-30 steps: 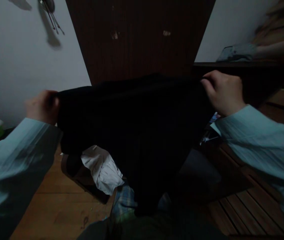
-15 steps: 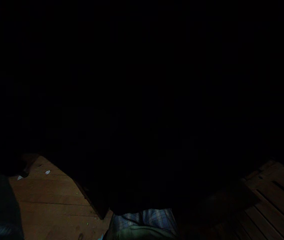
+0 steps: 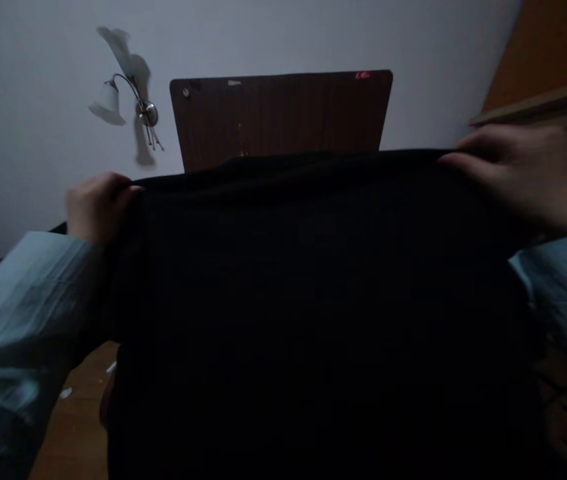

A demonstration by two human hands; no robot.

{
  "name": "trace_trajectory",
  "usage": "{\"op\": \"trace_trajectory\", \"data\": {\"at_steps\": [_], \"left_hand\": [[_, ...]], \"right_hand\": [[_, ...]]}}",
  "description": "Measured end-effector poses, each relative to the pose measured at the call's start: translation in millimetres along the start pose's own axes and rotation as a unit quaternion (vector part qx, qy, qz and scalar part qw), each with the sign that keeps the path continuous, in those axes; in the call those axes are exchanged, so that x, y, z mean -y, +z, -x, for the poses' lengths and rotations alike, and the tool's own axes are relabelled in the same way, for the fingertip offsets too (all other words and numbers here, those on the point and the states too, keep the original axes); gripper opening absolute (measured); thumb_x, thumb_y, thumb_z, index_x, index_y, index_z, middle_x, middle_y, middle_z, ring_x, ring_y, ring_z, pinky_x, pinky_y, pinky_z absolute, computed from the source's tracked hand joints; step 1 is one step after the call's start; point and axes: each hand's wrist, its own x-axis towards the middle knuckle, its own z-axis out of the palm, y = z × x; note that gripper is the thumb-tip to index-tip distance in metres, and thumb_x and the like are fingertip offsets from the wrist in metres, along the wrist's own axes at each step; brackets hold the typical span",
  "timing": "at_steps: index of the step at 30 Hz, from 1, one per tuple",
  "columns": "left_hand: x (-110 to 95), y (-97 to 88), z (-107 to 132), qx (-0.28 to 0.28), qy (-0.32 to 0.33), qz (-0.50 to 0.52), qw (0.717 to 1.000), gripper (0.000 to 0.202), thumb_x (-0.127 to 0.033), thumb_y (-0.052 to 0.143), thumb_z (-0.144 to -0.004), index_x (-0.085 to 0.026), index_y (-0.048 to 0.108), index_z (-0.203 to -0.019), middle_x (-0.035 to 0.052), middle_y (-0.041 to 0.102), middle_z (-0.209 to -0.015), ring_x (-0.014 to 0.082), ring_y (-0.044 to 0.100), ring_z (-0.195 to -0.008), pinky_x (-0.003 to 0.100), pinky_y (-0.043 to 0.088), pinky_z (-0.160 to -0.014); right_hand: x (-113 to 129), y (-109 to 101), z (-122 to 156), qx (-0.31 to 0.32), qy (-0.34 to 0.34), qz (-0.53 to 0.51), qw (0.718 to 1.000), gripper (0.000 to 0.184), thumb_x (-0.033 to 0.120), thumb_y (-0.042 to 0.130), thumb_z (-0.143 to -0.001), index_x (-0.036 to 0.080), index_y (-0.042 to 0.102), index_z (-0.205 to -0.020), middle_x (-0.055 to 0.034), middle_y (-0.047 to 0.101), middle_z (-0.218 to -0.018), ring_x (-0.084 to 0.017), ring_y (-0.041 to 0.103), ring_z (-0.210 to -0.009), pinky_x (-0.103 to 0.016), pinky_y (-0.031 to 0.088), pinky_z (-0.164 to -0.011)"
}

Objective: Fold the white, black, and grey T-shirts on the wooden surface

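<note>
A large black garment hangs spread in front of me and fills the lower half of the view. My left hand is closed on its upper left corner. My right hand, somewhat blurred, grips the upper right edge with its fingers curled over the cloth. Both arms wear light blue sleeves. The cloth hides whatever lies below it.
Behind the garment stands a dark brown wooden board against a pale wall. A wall lamp with a white shade hangs at the upper left. Wooden furniture shows at the upper right. A strip of wooden floor appears at the lower left.
The garment swung up and blacked out the view half a second ago, and now hangs wider and closer. The view has tilted upward, and the white cloth and plaid fabric below are hidden.
</note>
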Motion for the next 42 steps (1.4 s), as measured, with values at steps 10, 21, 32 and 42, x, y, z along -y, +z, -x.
{"op": "trace_trajectory", "data": {"at_steps": [10, 21, 32, 42], "left_hand": [[-56.4, -13.1, -35.9, 0.36, 0.011, 0.069, 0.93, 0.03, -0.035, 0.035, -0.088, -0.016, 0.052, -0.106, 0.0102, 0.061, -0.103, 0.0223, 0.058, -0.095, 0.029, 0.044, -0.078], [-117.6, 65.8, -42.3, 0.638, 0.069, 0.057, 0.765, 0.037, -0.041, 0.038, -0.085, -0.017, 0.056, -0.106, 0.0137, 0.063, -0.104, 0.0266, 0.059, -0.096, 0.032, 0.047, -0.076], [-102.6, 94.9, -44.8, 0.557, -0.057, 0.113, 0.821, 0.046, -0.043, 0.038, -0.085, -0.019, 0.048, -0.122, 0.0108, 0.058, -0.116, 0.0265, 0.054, -0.108, 0.034, 0.042, -0.087], [-85.8, 137.2, 18.4, 0.711, -0.021, 0.143, 0.688, 0.083, -0.059, 0.052, -0.071, -0.014, 0.027, -0.136, 0.0158, 0.047, -0.13, 0.0258, 0.047, -0.118, 0.029, 0.038, -0.093]], "right_hand": [[31.0, -37.5, -62.6, 0.228, -0.003, 0.131, 0.965, 0.033, 0.041, 0.037, -0.088, 0.017, 0.059, -0.093, -0.0085, 0.063, -0.093, -0.018, 0.054, -0.074, -0.026, 0.031, -0.057], [27.7, 37.2, -76.4, 0.494, -0.001, 0.099, 0.864, 0.023, 0.029, 0.042, -0.084, 0.018, 0.059, -0.094, -0.0077, 0.064, -0.092, -0.019, 0.06, -0.078, -0.026, 0.04, -0.059], [-3.3, 75.9, -87.2, 0.458, 0.075, 0.129, 0.876, 0.035, 0.027, 0.038, -0.084, 0.016, 0.056, -0.112, -0.0141, 0.062, -0.095, -0.025, 0.058, -0.085, -0.035, 0.045, -0.068], [46.9, 61.0, -15.5, 0.559, -0.124, -0.08, 0.816, 0.046, 0.032, 0.046, -0.081, 0.017, 0.046, -0.125, -0.012, 0.047, -0.127, -0.024, 0.044, -0.117, -0.038, 0.037, -0.097]]}}
